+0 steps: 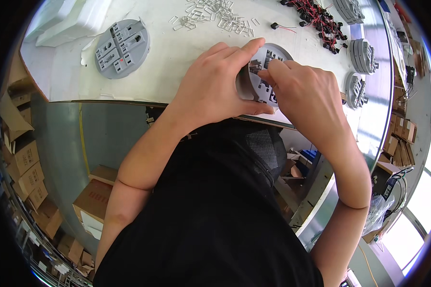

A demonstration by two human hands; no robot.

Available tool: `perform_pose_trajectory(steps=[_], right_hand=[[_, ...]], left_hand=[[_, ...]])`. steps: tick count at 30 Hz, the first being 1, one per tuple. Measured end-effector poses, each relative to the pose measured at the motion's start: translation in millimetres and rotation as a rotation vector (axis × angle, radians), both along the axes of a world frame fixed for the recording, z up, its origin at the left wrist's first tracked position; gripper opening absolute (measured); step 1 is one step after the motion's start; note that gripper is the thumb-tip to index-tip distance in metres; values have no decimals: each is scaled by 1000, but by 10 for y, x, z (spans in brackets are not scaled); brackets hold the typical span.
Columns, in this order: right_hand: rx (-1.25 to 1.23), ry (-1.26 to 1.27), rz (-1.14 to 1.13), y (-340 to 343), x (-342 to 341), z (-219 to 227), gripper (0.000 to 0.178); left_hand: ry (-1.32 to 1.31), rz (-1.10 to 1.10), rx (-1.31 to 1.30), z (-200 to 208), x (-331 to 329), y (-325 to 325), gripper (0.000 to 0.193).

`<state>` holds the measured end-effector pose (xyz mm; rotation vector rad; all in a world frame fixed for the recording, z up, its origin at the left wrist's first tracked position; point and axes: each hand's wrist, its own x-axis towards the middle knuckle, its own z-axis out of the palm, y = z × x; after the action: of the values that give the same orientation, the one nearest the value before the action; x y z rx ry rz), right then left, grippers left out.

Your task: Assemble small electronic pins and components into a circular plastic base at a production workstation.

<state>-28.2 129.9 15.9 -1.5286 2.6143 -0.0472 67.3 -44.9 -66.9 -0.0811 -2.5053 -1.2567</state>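
My left hand (208, 83) grips a round grey plastic base (277, 49) by its rim near the table's front edge, thumb at the near side and index finger at the far side. The base is tilted, its slotted face partly in view. Over that face, my right hand (307, 91) is closed, its thumb and index finger pinched against the parts in the middle. Whatever lies between those fingertips is hidden. A second round grey base (122, 49) with slots and raised blocks lies flat on the table to the left.
Loose U-shaped metal pieces (216, 15) are scattered at the far middle of the white table (163, 57). Small black round parts with red wires (316, 21) lie at the far right. Stacked grey bases (362, 56) line the right edge. White foam blocks (74, 21) stand far left.
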Motion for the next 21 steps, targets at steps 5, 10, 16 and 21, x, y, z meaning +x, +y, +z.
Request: perform_pose_trajectory(steps=[5,10,16,21], right_hand=[[-22,-27,-6,-7,-6,-46,3],[-21,-29,-3,-29,-10,-28,3],[9,-78,-32,-29,-38,-33,8],[-35,-154,-76,21,-53,-56,11]], left_hand=[[5,3,6,13,1,9,113],[11,11,0,7,0,5,114],[17,14,4,7,-2,11,113],[1,11,18,8,-2,7,112]])
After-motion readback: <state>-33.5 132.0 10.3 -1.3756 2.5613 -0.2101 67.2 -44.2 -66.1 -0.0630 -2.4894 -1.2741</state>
